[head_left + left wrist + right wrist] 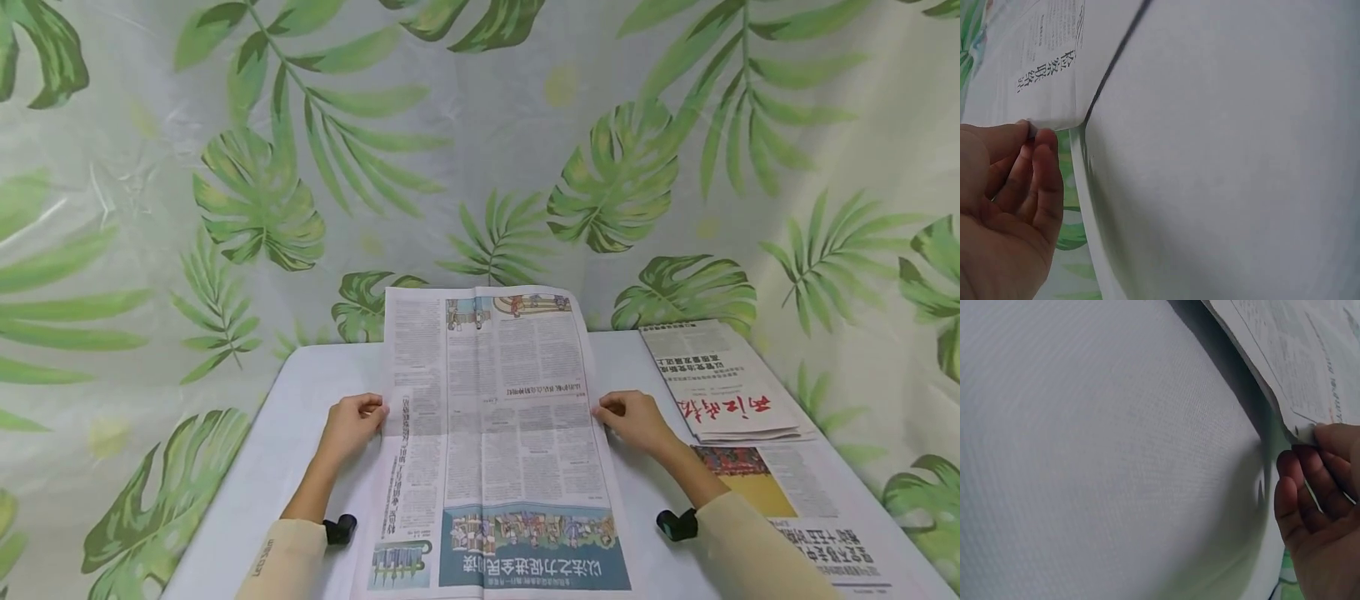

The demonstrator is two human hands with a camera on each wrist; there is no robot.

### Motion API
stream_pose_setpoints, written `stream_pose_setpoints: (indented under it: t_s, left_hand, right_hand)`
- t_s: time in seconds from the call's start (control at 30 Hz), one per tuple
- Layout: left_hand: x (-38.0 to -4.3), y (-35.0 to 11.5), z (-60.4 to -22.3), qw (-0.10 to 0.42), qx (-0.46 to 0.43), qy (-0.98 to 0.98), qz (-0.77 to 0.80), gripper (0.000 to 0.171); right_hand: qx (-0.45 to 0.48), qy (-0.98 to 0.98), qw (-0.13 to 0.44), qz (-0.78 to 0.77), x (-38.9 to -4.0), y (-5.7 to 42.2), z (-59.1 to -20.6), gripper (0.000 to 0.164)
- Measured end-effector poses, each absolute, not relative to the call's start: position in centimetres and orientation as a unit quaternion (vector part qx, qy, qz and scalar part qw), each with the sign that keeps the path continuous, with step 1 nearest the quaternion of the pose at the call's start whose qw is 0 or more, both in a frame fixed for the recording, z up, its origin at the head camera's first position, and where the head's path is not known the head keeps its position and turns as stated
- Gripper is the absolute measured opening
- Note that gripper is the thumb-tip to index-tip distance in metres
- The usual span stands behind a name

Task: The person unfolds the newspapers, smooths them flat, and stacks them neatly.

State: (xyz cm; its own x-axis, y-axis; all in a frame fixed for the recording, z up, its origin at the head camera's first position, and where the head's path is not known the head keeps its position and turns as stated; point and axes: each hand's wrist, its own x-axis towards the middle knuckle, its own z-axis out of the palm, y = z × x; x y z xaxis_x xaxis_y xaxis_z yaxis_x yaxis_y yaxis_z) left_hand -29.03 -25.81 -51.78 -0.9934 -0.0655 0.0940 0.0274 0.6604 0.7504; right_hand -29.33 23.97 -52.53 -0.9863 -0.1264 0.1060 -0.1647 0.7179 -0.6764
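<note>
A newspaper sheet (480, 433) stretches across the middle of the white table in the head view, its print upside down and a crease running down its length. At its left edge, my left hand (354, 425) pinches the paper between thumb and fingers. The same grip shows in the left wrist view, where the left hand (1013, 187) holds a corner of the newspaper (1054, 103). On the opposite edge my right hand (637, 421) pinches the sheet. In the right wrist view, the right hand's (1325, 494) thumb lies on top of the newspaper (1310, 375).
Folded newspapers (720, 383) with red lettering lie at the table's right side. Nearer me is another newspaper (810, 492) with a colour photo, partly behind my right sleeve. A leaf-patterned curtain (495, 167) hangs behind the white table (322, 367).
</note>
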Motion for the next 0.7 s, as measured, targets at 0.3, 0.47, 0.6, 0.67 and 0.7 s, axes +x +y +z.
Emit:
stream_pose_setpoints:
  t_s: [0.3, 0.47, 0.6, 0.67, 0.7]
  left_hand:
    - [-29.15, -25.78, -51.81, 0.037, 0.012, -0.922, -0.386, 0.028]
    - [-29.08, -25.71, -51.79, 0.018, 0.013, -0.928, -0.372, 0.028]
    - [-28.95, -25.67, -52.04, -0.009, 0.014, -0.932, -0.361, 0.032]
    - [-28.99, -25.62, -52.11, -0.016, 0.012, -0.934, -0.358, 0.033]
    - [-29.04, -25.61, -52.14, -0.017, 0.01, -0.934, -0.357, 0.034]
  right_hand:
    - [0.068, -0.93, 0.025, 0.361, -28.99, 24.14, -52.5, 0.023]
    - [0.062, -0.929, 0.015, 0.364, -28.78, 24.44, -52.45, 0.023]
    - [0.062, -0.933, 0.008, 0.355, -28.56, 24.68, -52.52, 0.023]
    - [0.062, -0.935, 0.005, 0.35, -28.44, 24.8, -52.61, 0.022]
    - [0.061, -0.935, 0.003, 0.349, -28.39, 24.87, -52.66, 0.022]
